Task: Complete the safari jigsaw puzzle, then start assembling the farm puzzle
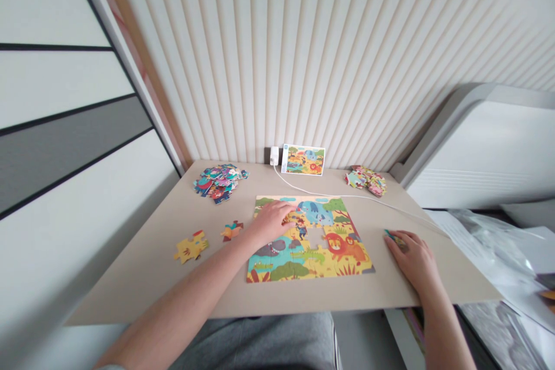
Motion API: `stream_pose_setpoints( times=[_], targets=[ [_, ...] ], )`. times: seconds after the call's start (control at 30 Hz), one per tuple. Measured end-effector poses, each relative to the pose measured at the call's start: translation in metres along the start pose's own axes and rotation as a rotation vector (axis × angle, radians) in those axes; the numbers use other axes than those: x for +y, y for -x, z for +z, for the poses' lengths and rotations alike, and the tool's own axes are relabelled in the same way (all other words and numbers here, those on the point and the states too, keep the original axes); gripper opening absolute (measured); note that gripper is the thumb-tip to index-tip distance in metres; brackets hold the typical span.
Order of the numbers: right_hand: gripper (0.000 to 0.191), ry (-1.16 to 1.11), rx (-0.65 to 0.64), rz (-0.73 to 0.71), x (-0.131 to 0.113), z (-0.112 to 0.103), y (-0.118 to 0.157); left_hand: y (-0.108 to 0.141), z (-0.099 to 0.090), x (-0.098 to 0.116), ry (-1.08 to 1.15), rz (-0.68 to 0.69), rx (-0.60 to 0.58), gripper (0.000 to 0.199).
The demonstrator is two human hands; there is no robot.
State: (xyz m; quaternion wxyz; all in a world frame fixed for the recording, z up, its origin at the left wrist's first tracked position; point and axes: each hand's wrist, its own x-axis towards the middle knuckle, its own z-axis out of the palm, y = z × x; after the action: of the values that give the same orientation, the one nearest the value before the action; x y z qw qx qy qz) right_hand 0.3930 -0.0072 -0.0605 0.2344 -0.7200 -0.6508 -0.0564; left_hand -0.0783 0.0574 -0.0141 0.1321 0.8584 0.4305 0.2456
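Note:
The jigsaw puzzle [303, 269], an animal scene with an elephant, lions, a hippo and a crocodile, lies mostly assembled on the table. A gap shows near its middle, left of the lion. My left hand [272, 221] rests over the puzzle's upper left part, thumb and fingers apart, and covers some of the picture. Right of the puzzle, my right hand [411, 257] is on the table with a puzzle piece [392, 237] between thumb and fingers, largely hidden. Left of the puzzle lie a yellow piece group [191, 247] and a small orange and brown piece [232, 230].
A pile of dark multicoloured pieces [220, 180] sits at the back left, another pile [367, 179] at the back right. A reference picture card [303, 160] leans on the ribbed wall beside a white charger [274, 156]. Its cable [338, 195] crosses behind the puzzle.

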Motion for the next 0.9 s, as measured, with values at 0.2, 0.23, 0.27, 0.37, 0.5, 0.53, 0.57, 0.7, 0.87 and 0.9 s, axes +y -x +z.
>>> stream_pose_setpoints(
  times=[0.2,0.23,0.27,0.37,0.5,0.53,0.57,0.7,0.87,0.9],
  targets=[
    [0.052,0.003,0.001,-0.001,0.001,0.001,0.000,-0.003,0.001,-0.001,-0.003,0.013,-0.022,0.039],
    [0.052,0.005,-0.001,-0.003,0.001,0.000,0.000,-0.003,0.001,-0.001,-0.005,0.019,-0.026,0.039],
    [0.052,0.005,-0.002,-0.005,0.000,0.000,0.000,-0.004,0.001,-0.002,-0.007,0.026,-0.032,0.039],
    [0.052,0.001,0.003,-0.013,-0.001,-0.002,0.000,-0.006,0.001,-0.003,-0.014,0.051,-0.051,0.036],
    [0.052,-0.003,0.009,-0.014,-0.002,-0.003,0.000,-0.003,0.000,-0.002,-0.021,0.069,-0.056,0.037],
    [0.052,-0.002,0.006,-0.010,-0.003,-0.003,0.000,0.000,0.000,-0.002,-0.022,0.076,-0.056,0.039],
    [0.052,-0.002,0.002,-0.006,-0.004,-0.004,0.000,0.002,-0.001,-0.002,-0.022,0.085,-0.058,0.041],
    [0.052,-0.048,-0.034,-0.023,-0.009,-0.008,0.000,0.008,-0.003,-0.004,-0.025,0.118,-0.077,0.049],
    [0.054,-0.111,-0.041,-0.003,-0.018,-0.016,0.003,0.004,-0.005,-0.010,-0.036,0.149,-0.096,0.048],
    [0.055,-0.097,-0.036,0.015,-0.019,-0.017,0.004,0.003,-0.005,-0.010,-0.042,0.153,-0.096,0.048]
  ],
)
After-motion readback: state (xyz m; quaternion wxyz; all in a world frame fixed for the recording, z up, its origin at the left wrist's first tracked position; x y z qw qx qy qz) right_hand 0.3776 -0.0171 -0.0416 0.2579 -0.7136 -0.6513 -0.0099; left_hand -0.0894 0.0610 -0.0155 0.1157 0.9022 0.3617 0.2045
